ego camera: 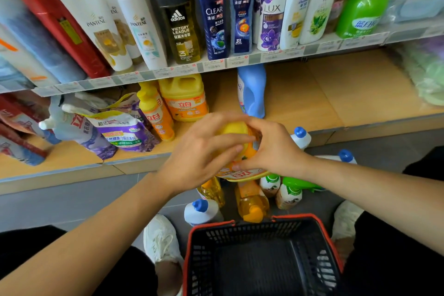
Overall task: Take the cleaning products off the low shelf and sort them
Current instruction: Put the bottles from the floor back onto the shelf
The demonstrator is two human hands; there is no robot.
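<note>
Both my hands hold a yellow-orange detergent jug [242,151] in the air in front of the low wooden shelf [312,98]. My left hand [204,151] wraps its left side and my right hand [271,149] grips its right side. On the shelf remain a large yellow jug [183,97], a slim yellow bottle [156,113], a blue bottle [252,90] and purple refill pouches [115,130]. On the floor below my hands stand orange bottles [252,202], white blue-capped bottles [200,211] and green-capped bottles [288,194].
A black shopping basket with a red rim [240,223] sits on the floor between my white shoes [161,238]. The upper shelf [216,67] holds shampoo and body wash bottles. Bagged goods lie at the far right of the low shelf.
</note>
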